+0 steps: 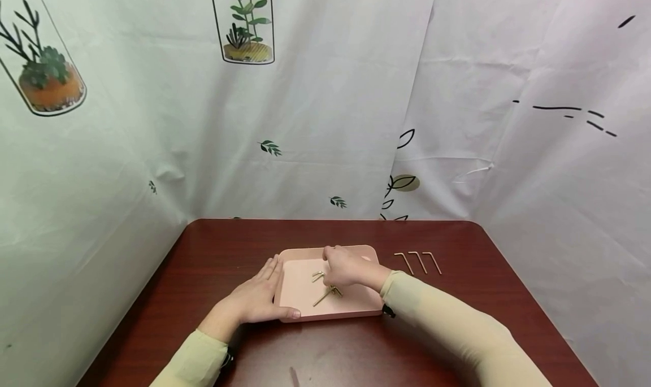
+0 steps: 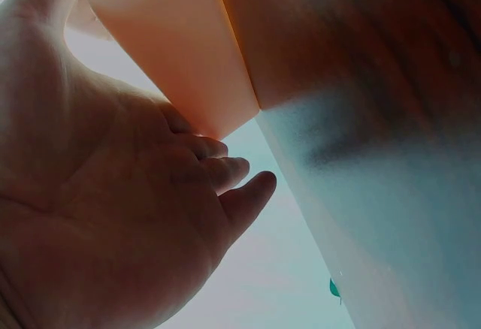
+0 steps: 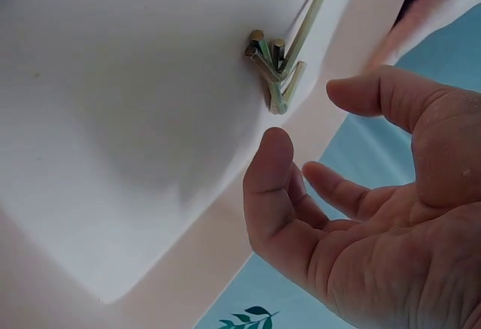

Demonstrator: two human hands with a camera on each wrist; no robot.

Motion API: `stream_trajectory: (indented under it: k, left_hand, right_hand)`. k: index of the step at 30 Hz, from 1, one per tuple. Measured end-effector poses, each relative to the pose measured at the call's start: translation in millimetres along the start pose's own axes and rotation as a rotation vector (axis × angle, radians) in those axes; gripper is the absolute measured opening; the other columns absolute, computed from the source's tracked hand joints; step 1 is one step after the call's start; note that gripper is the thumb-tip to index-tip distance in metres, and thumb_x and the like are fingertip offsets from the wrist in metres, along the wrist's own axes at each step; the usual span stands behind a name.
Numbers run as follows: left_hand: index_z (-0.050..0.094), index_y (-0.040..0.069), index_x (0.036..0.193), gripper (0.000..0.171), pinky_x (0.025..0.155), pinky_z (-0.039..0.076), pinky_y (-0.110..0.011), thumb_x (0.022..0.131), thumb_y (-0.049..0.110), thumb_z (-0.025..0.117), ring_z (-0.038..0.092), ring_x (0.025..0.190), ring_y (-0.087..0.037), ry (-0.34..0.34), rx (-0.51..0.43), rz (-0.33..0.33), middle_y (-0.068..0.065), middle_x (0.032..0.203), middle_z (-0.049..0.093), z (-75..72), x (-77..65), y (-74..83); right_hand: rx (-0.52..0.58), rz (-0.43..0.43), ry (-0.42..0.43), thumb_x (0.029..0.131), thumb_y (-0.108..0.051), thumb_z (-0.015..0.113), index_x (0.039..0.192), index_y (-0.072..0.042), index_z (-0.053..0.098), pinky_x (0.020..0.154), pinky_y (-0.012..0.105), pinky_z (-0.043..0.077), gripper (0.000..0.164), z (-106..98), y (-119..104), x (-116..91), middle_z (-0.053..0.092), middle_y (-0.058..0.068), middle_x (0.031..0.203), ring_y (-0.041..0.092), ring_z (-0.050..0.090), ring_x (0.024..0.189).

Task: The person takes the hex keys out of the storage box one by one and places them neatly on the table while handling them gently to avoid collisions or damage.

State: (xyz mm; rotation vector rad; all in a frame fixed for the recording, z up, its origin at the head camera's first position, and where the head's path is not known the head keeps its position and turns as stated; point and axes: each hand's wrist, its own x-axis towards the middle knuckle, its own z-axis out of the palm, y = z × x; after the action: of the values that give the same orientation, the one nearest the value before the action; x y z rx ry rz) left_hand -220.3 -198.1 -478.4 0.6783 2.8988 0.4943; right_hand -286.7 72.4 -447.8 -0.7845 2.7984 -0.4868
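A shallow pink tray (image 1: 295, 282) lies on the table with several brass-coloured hex keys (image 1: 328, 295) in it. Along its left side my left hand (image 1: 256, 296) rests with straight fingers, the thumb reaching over the near left corner. In the left wrist view that palm is beside the tray wall (image 2: 173, 51). My right hand (image 1: 348, 267) is over the tray, close to the hex keys. The right wrist view shows its thumb and index finger apart, with nothing between them, near a small crossed pile of hex keys (image 3: 279, 73).
Three more hex keys (image 1: 418, 262) lie side by side on the dark red table (image 1: 229, 246), right of the tray. A white printed curtain (image 1: 315, 121) hangs behind the table's far edge and along both sides.
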Motion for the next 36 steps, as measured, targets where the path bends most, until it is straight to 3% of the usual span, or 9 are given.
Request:
stream_trajectory:
  k: [10, 18, 24, 31, 36]
  left_hand:
    - [0.018, -0.017, 0.169, 0.142, 0.130, 0.034, -0.056, 0.086, 0.081, 0.077, 0.020, 0.168, -0.048, -0.001, 0.004, 0.005, -0.037, 0.178, 0.017, -0.8, 0.3, 0.5]
    - [0.018, -0.017, 0.169, 0.141, 0.130, 0.034, -0.056, 0.086, 0.081, 0.076, 0.021, 0.168, -0.048, -0.005, 0.013, 0.006, -0.038, 0.178, 0.017, 0.3, 0.0, -0.4]
    - [0.019, -0.018, 0.169, 0.140, 0.130, 0.034, -0.056, 0.087, 0.081, 0.076, 0.021, 0.168, -0.048, -0.003, 0.013, 0.005, -0.038, 0.178, 0.017, 0.3, -0.5, -0.4]
    - [0.019, -0.018, 0.169, 0.141, 0.130, 0.034, -0.056, 0.086, 0.081, 0.076, 0.021, 0.168, -0.047, -0.006, 0.011, 0.003, -0.038, 0.178, 0.017, -0.4, -0.5, 0.0]
    - [0.019, -0.018, 0.169, 0.141, 0.130, 0.034, -0.056, 0.087, 0.081, 0.076, 0.021, 0.168, -0.048, -0.005, 0.016, 0.003, -0.038, 0.178, 0.017, 0.0, -0.7, -0.5]
  right_hand:
    - [0.015, -0.005, -0.041, 0.086, -0.008, 0.081, 0.124, 0.001, 0.065, 0.079, 0.033, 0.052, 0.042, 1, -1, 2, 0.061, 0.001, 0.091, 0.017, 0.059, 0.085]
    - [0.004, -0.025, -0.075, 0.083, -0.005, 0.078, 0.108, -0.006, 0.059, 0.066, 0.030, 0.049, 0.031, 4, -4, 5, 0.058, 0.001, 0.084, 0.015, 0.054, 0.075]
    - [-0.009, -0.041, -0.074, 0.081, -0.004, 0.077, 0.096, -0.013, 0.057, 0.064, 0.030, 0.048, 0.026, 5, -4, 9, 0.057, -0.001, 0.082, 0.012, 0.052, 0.068]
    - [0.025, -0.016, -0.098, 0.082, -0.004, 0.080, 0.099, -0.011, 0.057, 0.057, 0.026, 0.045, 0.029, 6, -4, 12, 0.059, 0.000, 0.080, 0.013, 0.054, 0.064]
    - [0.020, -0.010, -0.113, 0.081, -0.004, 0.080, 0.093, -0.012, 0.057, 0.054, 0.025, 0.041, 0.027, 8, -3, 16, 0.058, -0.002, 0.073, 0.011, 0.050, 0.058]
